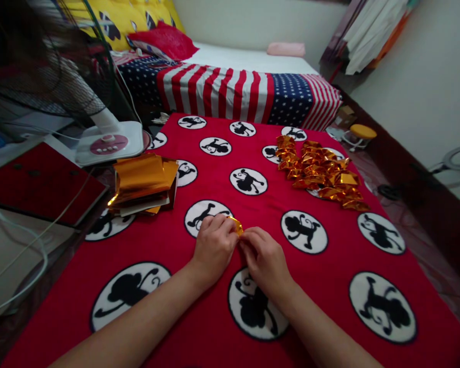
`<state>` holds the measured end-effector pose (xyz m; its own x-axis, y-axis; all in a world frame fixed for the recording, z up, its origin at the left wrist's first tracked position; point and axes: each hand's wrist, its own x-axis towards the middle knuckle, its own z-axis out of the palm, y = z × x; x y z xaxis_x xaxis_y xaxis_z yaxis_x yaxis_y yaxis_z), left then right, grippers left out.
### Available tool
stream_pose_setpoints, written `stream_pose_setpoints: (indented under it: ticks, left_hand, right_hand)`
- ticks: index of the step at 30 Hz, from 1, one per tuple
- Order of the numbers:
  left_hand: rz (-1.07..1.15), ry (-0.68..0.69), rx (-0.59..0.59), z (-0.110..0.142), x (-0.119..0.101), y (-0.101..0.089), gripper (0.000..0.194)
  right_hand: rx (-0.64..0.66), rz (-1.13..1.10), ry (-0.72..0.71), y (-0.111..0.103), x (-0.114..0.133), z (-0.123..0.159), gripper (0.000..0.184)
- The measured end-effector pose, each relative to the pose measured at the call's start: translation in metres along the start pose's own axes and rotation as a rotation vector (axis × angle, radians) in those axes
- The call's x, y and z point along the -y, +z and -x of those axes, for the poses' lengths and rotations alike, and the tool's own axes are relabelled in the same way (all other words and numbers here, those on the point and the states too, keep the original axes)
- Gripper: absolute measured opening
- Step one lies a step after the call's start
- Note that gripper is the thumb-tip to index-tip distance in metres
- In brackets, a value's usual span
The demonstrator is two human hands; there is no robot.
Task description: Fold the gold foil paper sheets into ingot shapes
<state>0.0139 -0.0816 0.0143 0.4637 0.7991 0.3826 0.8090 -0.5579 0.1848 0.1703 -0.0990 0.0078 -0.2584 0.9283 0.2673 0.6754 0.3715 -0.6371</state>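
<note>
My left hand (213, 246) and my right hand (266, 260) meet in the middle of a red cloth (253, 209) printed with monkey circles. Both pinch one small folded piece of gold foil paper (236, 225), most of it hidden under the fingers. A stack of flat gold foil sheets (143, 183) lies to the left of my hands. A pile of several folded gold pieces (319, 171) lies at the far right of the cloth.
A white fan base (109, 143) stands at the far left with its grille above. A red flat box (42, 183) sits beside it. A bed with a stars-and-stripes cover (237, 92) runs behind. A yellow-lidded jar (362, 134) stands on the floor at right.
</note>
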Motion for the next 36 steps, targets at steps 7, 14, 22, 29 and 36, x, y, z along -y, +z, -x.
stream_pose_setpoints:
  ticks: [7,14,22,29,36]
  left_hand:
    - [0.35,0.042,-0.255,0.005,0.027,-0.018,0.012]
    - [0.466,-0.034,-0.152,0.018,0.079,-0.018,0.015]
    - [0.596,-0.004,-0.083,0.016,0.089,-0.005,0.016]
    - [0.592,0.071,-0.045,0.006,0.089,0.0,0.01]
    - [0.499,0.026,-0.034,0.003,0.085,0.002,0.026]
  right_hand:
    - [0.047,0.203,-0.115,0.01,0.005,0.015,0.02]
    - [0.058,0.281,-0.14,0.011,0.005,0.016,0.014]
    - [0.052,0.285,-0.155,0.013,0.001,0.013,0.014]
    - [0.036,0.281,-0.167,0.014,0.002,0.015,0.015]
    - [0.039,0.306,-0.16,0.012,0.003,0.014,0.013]
